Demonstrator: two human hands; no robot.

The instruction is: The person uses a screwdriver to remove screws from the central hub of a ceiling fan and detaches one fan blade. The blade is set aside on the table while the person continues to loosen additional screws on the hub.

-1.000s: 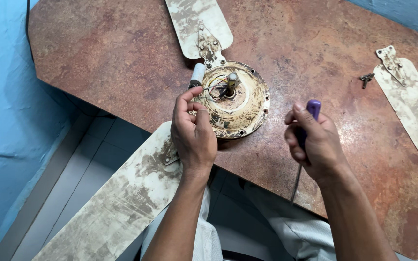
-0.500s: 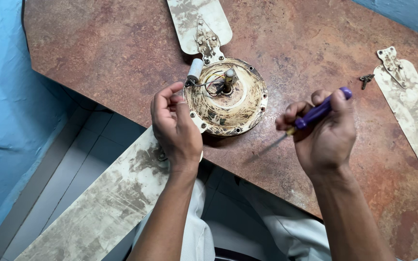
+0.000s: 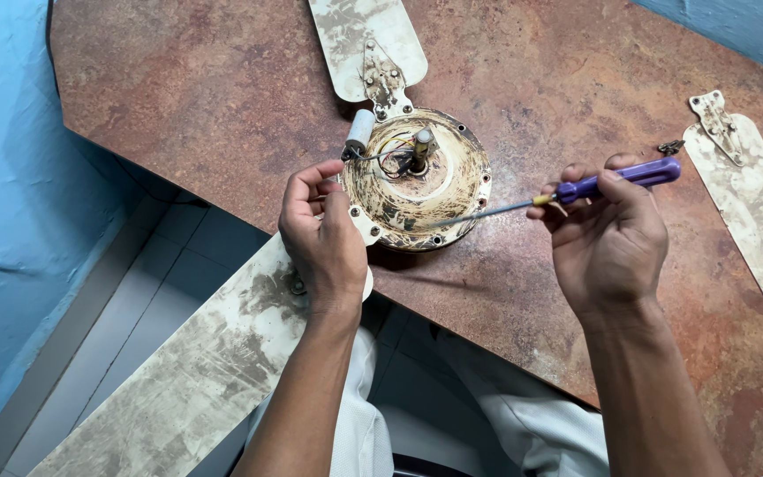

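Observation:
A dirty round ceiling fan motor (image 3: 421, 181) lies on a brown mottled table (image 3: 205, 88), with a shaft and wires at its centre. My left hand (image 3: 321, 238) grips the motor's near left rim where a worn blade (image 3: 187, 380) joins it. My right hand (image 3: 609, 238) holds a purple-handled screwdriver (image 3: 615, 179) level, its thin shaft pointing left and its tip over the motor's lower face. A small white cylinder (image 3: 360, 129) on wires rests by the motor's upper left.
A second blade (image 3: 368, 40) sticks out from the motor's far side. A loose blade (image 3: 752, 203) lies at the right with a small dark part (image 3: 671, 146) beside its bracket. Blue walls stand left and at top right; grey floor tiles show below the table edge.
My right hand swung the screwdriver from upright, tip down, to level with the tip at the motor. My left hand shifted slightly along the rim.

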